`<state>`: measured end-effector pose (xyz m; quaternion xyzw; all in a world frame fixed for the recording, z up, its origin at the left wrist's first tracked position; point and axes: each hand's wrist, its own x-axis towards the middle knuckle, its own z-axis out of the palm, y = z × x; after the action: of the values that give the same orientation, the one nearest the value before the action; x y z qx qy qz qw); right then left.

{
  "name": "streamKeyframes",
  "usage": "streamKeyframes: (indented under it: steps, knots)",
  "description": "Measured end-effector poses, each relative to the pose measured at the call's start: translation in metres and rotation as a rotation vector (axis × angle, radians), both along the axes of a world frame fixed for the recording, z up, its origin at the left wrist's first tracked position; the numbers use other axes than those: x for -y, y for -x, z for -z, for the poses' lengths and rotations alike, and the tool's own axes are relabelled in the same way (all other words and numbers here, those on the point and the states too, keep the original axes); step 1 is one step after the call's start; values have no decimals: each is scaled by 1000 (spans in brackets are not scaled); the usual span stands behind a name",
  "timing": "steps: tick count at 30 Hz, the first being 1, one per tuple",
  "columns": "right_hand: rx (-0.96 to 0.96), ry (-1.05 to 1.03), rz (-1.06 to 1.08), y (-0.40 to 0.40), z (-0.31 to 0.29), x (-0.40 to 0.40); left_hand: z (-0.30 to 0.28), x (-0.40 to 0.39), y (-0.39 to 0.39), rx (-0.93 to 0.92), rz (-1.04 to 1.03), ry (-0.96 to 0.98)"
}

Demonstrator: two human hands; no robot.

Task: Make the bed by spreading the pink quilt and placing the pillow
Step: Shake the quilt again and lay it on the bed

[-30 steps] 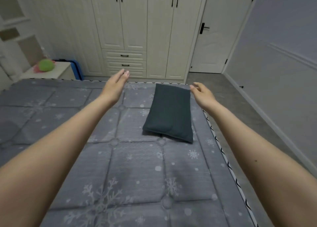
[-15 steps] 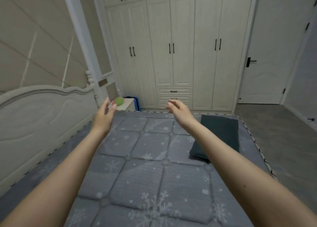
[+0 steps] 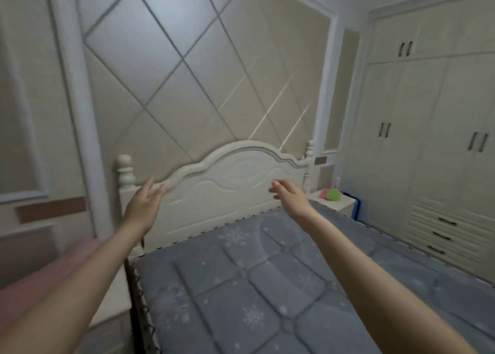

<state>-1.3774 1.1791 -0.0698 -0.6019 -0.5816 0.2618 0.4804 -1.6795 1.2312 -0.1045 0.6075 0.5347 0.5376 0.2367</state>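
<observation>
A bare grey mattress [image 3: 267, 286] with a snowflake pattern fills the lower right. The pink quilt [image 3: 40, 278] lies folded at the lower left, beside the bed, partly hidden by my left forearm. Both arms reach forward in the air. My left hand [image 3: 143, 206] is open with relaxed fingers, in front of the white headboard [image 3: 227, 182]. My right hand [image 3: 290, 197] is open too, above the mattress near the headboard. Neither hand holds anything. The dark pillow is out of view.
A white bedside cabinet [image 3: 338, 202] with a green and pink object [image 3: 332, 194] stands right of the headboard. Cream wardrobes [image 3: 434, 145] with drawers line the right wall. Another white cabinet [image 3: 112, 324] sits under the quilt at the lower left. A padded wall panel rises behind the bed.
My view has swung left from the wardrobe and pillow to the headboard. The pillow left the frame and the pink quilt came into view. Both hands stay open and empty.
</observation>
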Motion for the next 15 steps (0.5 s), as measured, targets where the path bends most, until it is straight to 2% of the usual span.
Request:
streamKeyframes:
  steps: [4,9,15]
  knots:
    - [50,11,-142,135,4,-59,10,3,142,27,-166,43]
    - [136,71,-419,326,47,-119,50,23,324,66,-456,143]
    - [184,180,-697,484,112,-164,97,47,455,40,-728,266]
